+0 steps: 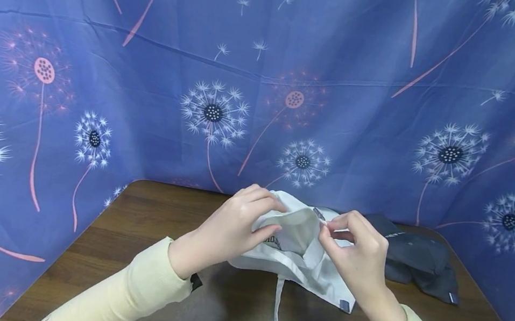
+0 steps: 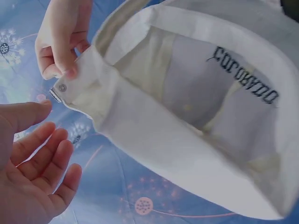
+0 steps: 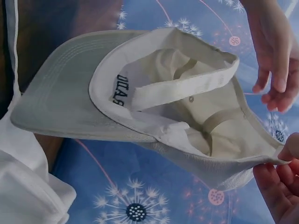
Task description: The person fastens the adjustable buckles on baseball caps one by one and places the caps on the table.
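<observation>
A white cap (image 2: pixel 196 93) with dark embroidered letters on its crown hangs with its inside turned toward me. My right hand (image 1: pixel 353 249) pinches the cap's back edge between thumb and fingers, close to a small metal snap (image 2: pixel 62 87). In the left wrist view my left hand (image 2: pixel 37 158) lies apart from the cap, its fingers loosely bent with nothing between them. The stiff brim (image 3: pixel 70 88) points away from the right hand in the right wrist view. Below the cap lies a white cloth (image 1: pixel 324 286) with a long thin strap (image 1: pixel 277 315).
A dark grey folded cloth (image 1: pixel 420 258) lies at the right of the brown wooden table (image 1: pixel 132 220). Blue fabric with dandelion prints (image 1: pixel 255 100) hangs behind the table and along its sides.
</observation>
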`<state>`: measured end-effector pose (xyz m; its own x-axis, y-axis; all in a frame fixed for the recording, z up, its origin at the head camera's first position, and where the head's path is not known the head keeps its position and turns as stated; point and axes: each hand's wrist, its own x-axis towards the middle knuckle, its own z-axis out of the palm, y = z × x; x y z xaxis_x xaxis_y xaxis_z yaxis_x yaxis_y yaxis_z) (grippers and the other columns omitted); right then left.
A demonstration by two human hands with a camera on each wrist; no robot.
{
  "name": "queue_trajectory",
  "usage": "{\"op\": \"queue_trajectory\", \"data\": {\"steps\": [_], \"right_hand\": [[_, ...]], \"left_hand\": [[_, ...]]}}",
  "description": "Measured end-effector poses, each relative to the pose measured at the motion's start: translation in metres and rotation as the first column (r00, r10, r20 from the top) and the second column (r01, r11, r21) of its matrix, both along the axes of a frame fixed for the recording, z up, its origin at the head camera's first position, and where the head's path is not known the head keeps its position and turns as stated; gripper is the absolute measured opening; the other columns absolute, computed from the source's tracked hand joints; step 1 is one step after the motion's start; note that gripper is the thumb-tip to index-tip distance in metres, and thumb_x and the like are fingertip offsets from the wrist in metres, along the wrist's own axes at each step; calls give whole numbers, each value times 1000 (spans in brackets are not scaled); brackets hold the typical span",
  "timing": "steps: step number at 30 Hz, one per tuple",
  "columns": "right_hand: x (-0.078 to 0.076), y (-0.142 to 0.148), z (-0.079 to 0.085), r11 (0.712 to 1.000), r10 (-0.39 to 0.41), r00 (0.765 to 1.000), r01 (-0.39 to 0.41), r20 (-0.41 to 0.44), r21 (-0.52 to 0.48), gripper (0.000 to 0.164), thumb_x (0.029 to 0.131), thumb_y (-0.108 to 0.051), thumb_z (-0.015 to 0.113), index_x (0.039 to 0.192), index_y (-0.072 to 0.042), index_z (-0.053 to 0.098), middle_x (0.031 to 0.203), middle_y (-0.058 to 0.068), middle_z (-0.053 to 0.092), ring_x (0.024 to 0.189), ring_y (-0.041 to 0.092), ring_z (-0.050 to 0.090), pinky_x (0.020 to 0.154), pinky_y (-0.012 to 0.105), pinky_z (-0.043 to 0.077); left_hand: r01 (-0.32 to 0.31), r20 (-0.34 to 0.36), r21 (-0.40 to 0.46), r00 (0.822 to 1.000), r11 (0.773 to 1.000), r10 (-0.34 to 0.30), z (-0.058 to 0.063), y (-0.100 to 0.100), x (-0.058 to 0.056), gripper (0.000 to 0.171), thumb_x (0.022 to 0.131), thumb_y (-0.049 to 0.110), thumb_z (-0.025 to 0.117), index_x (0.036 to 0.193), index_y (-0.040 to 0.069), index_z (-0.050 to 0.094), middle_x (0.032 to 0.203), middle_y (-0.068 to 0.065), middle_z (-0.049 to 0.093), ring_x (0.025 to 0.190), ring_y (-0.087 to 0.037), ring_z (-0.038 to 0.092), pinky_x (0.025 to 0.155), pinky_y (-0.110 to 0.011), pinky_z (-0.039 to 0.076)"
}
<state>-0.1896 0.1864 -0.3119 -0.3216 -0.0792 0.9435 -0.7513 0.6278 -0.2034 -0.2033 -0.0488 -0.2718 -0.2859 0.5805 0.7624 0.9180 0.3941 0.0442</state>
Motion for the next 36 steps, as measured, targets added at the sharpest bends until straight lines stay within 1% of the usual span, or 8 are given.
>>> {"op": "queue_trajectory", "data": {"steps": [4,9,14,21,22,27,31,36], "right_hand": [[1,-1,5,1000,-9,1000,9,-7,20,9,66,2,66,66,-4,59,66,2,61,64,4,59,58,12,51],[2,-3,8,998,-9,998,13,-58,65,5,71,-5,59,66,-6,57,65,-1,58,61,8,59,60,10,50],[4,-7,10,992,-34,991,49,-127,117,13,77,-12,52,66,-6,54,66,-1,56,60,9,58,61,12,49],[5,-11,12,984,-30,974,68,-223,167,20,83,-13,48,65,-7,51,65,-1,53,56,9,55,49,19,45],[5,-11,12,983,-24,973,64,-228,172,20,84,-13,48,65,-7,51,65,-1,53,56,9,54,48,20,45],[7,-11,14,985,29,973,12,-231,174,26,88,-17,52,65,-5,55,66,0,56,57,10,56,52,19,47],[9,-10,17,987,94,975,-63,-202,151,30,91,-24,57,71,-2,62,69,2,61,60,13,60,60,17,50],[11,-9,21,986,143,977,-126,-158,113,32,92,-27,58,77,0,66,73,5,64,63,13,60,62,16,50]], "left_hand": [[12,23,2,1000,1000,-12,9,10,-5,24,77,9,76,99,6,67,97,-1,65,91,-14,57,85,-23,46],[40,53,13,998,999,-41,14,24,-14,24,77,9,76,100,6,67,97,-1,66,93,-13,57,87,-20,45],[71,67,26,995,997,-73,13,36,-19,21,77,7,76,97,8,67,95,1,65,93,-11,56,88,-17,44],[91,50,43,994,995,-93,11,44,-21,16,77,-1,72,88,9,65,88,1,64,87,-11,58,96,-18,42],[95,46,46,994,994,-97,11,44,-21,16,76,-2,71,87,9,65,87,2,64,87,-10,58,98,-19,40],[123,8,65,992,990,-124,13,44,-21,16,76,-4,69,84,9,65,85,2,65,85,-9,58,91,-14,42],[135,-18,84,991,987,-134,14,43,-22,15,77,-5,68,84,8,66,84,1,65,85,-10,59,86,-12,43],[145,-11,107,989,984,-144,14,42,-24,14,78,-5,67,83,8,66,84,0,66,85,-10,60,83,-11,44]]}}
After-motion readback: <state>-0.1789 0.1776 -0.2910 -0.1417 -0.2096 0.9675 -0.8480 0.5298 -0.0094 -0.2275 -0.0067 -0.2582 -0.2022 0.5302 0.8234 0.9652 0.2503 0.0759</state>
